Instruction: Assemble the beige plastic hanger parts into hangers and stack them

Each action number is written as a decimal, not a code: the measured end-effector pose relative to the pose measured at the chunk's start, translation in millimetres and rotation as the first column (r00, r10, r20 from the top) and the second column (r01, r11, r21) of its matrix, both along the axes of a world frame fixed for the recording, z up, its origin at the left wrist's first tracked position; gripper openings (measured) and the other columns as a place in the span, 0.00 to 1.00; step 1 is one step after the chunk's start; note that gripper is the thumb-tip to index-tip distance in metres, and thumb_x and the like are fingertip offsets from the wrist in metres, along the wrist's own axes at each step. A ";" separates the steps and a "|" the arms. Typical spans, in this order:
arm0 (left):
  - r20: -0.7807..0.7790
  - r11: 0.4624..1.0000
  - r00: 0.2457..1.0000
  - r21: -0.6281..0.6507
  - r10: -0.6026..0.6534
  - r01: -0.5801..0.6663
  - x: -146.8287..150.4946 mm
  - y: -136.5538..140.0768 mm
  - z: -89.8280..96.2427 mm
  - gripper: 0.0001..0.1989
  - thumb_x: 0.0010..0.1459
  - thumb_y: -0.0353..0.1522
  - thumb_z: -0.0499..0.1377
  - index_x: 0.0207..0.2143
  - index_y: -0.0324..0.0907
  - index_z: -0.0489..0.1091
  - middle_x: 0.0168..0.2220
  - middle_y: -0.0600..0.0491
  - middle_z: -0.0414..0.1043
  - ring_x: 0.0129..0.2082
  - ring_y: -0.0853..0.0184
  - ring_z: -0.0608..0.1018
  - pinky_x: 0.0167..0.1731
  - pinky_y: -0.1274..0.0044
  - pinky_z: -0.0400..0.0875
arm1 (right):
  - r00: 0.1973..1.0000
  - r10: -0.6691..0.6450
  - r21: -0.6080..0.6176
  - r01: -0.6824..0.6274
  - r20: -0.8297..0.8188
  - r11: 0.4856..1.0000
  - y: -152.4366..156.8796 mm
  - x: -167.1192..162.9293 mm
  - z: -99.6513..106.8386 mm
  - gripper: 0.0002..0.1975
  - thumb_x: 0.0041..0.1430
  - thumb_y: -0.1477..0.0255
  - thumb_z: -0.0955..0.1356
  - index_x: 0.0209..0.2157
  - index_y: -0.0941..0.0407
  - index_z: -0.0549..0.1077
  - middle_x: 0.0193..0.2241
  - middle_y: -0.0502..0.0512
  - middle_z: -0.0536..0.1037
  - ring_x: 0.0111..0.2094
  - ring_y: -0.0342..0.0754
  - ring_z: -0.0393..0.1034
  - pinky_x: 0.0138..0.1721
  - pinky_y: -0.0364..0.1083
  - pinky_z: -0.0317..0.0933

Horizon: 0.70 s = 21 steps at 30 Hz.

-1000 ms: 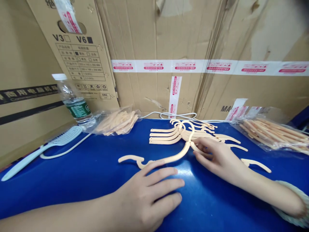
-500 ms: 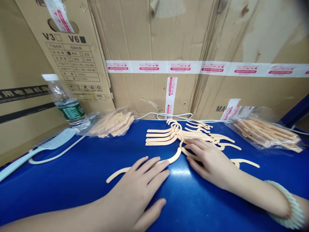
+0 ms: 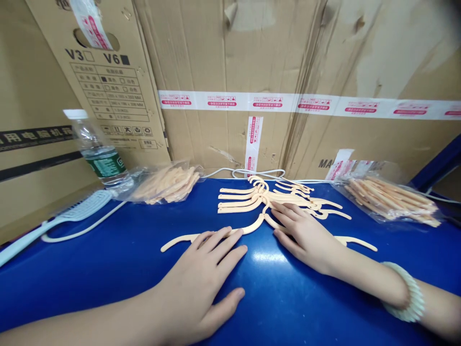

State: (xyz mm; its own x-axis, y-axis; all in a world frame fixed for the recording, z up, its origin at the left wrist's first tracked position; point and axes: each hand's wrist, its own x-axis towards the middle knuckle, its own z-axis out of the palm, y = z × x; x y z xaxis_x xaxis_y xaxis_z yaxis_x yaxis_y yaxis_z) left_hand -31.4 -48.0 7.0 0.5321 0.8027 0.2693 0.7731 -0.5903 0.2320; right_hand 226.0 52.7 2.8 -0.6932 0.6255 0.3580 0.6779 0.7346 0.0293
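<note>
A cream clothes hanger (image 3: 254, 225) lies nearest me on the blue tabletop, its two arms spread and its hook pointing away. Over its left arm rests my left hand (image 3: 207, 276), fingers stretched out and thumb apart. My right hand (image 3: 306, 235) lies flat on the right arm, covering the middle of it; the fingers are extended. Just behind sit several stacked hanger pieces (image 3: 236, 207), with straight arms to the left and hooks in a row. More curved cream pieces (image 3: 324, 204) extend to the right, partly behind my right hand.
At the back left, a plastic bag of cream pieces (image 3: 165, 185) lies beside a water bottle (image 3: 104, 161) and a light blue hairbrush (image 3: 82, 209). Another bagged bundle (image 3: 392, 197) is at right. Cardboard boxes (image 3: 216, 134) and a white cable (image 3: 259, 171) line the back.
The front hanger's left arm has shifted slightly away from me, toward the stacked pieces, with both hands on it. My right forearm has moved a little to the left.
</note>
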 end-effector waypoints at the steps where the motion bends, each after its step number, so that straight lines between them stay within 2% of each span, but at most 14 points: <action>1: 0.018 1.000 1.000 0.005 -0.004 0.004 -0.1 0.3 -0.8 0.27 0.59 0.37 0.57 0.61 0.47 0.63 0.66 0.47 0.58 0.64 0.47 0.61 0.61 0.54 0.54 | 1.000 0.002 0.000 -0.002 -0.008 1.000 -0.1 -0.2 0.3 0.21 0.66 0.70 0.60 0.57 0.64 0.69 0.59 0.69 0.68 0.59 0.62 0.61 0.57 0.63 0.60; 5: 0.095 1.000 0.996 0.001 -0.003 0.003 -0.2 1.0 -4.4 0.27 0.58 0.36 0.59 0.61 0.48 0.64 0.66 0.46 0.58 0.65 0.48 0.59 0.63 0.54 0.51 | 0.992 0.050 -0.039 -0.055 -0.117 0.998 2.7 0.6 7.4 0.20 0.68 0.66 0.61 0.55 0.61 0.71 0.57 0.67 0.71 0.58 0.61 0.64 0.56 0.62 0.62; 8: 0.114 1.000 0.993 -0.012 0.005 -0.003 0.0 0.8 -4.5 0.27 0.58 0.36 0.59 0.61 0.48 0.63 0.66 0.46 0.57 0.66 0.48 0.58 0.63 0.53 0.49 | 0.966 0.070 -0.030 -0.080 -0.249 0.996 14.6 10.2 18.4 0.16 0.69 0.67 0.60 0.50 0.57 0.74 0.51 0.62 0.76 0.54 0.57 0.68 0.54 0.59 0.63; 10: 0.098 1.000 0.995 -0.010 -0.011 0.012 0.0 0.9 -2.5 0.27 0.59 0.35 0.58 0.61 0.48 0.63 0.67 0.46 0.56 0.66 0.48 0.58 0.63 0.52 0.49 | 0.952 0.014 0.017 -0.009 -0.305 1.000 28.9 24.2 26.4 0.15 0.68 0.67 0.60 0.45 0.57 0.75 0.45 0.61 0.79 0.49 0.56 0.72 0.50 0.57 0.66; 12: 0.064 0.997 0.995 -0.005 -0.072 0.072 -0.3 1.5 1.1 0.26 0.59 0.33 0.58 0.60 0.48 0.64 0.66 0.46 0.57 0.66 0.49 0.59 0.64 0.53 0.49 | 0.940 -0.098 0.050 0.120 -0.328 0.991 46.3 43.2 33.0 0.15 0.66 0.66 0.61 0.42 0.58 0.76 0.39 0.61 0.81 0.42 0.57 0.74 0.44 0.56 0.68; 15: 0.003 0.980 0.980 -0.018 -0.197 0.197 -1.6 3.7 7.6 0.24 0.60 0.29 0.55 0.60 0.47 0.64 0.64 0.47 0.62 0.64 0.53 0.63 0.64 0.56 0.52 | 0.915 -0.239 0.045 0.267 -0.324 0.963 71.3 73.5 37.4 0.15 0.64 0.65 0.62 0.39 0.59 0.77 0.38 0.62 0.82 0.39 0.58 0.76 0.40 0.55 0.69; 18: -0.057 0.961 0.960 -0.061 -0.274 0.271 -3.2 6.6 12.9 0.24 0.62 0.29 0.53 0.60 0.44 0.63 0.62 0.46 0.64 0.62 0.53 0.65 0.63 0.57 0.56 | 0.915 -0.275 0.017 0.293 -0.295 0.956 87.9 95.2 34.7 0.15 0.63 0.67 0.61 0.38 0.59 0.77 0.37 0.62 0.82 0.36 0.58 0.78 0.38 0.55 0.70; 21: -0.081 0.954 0.952 -0.083 -0.294 0.287 -3.9 8.4 15.3 0.23 0.62 0.29 0.53 0.60 0.44 0.62 0.63 0.45 0.64 0.62 0.52 0.66 0.62 0.57 0.57 | 0.934 -0.262 -0.013 0.267 -0.245 0.964 95.0 104.2 28.4 0.15 0.62 0.68 0.61 0.37 0.59 0.78 0.35 0.62 0.83 0.35 0.57 0.78 0.37 0.53 0.70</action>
State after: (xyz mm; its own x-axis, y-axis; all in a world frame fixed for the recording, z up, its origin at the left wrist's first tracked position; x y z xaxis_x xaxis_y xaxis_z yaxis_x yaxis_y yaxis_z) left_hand -35.3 -39.6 22.3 0.7647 0.6247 0.1581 0.5904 -0.7775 0.2167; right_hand 330.2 147.6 31.3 -0.3945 0.7656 0.5082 0.8360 0.5285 -0.1473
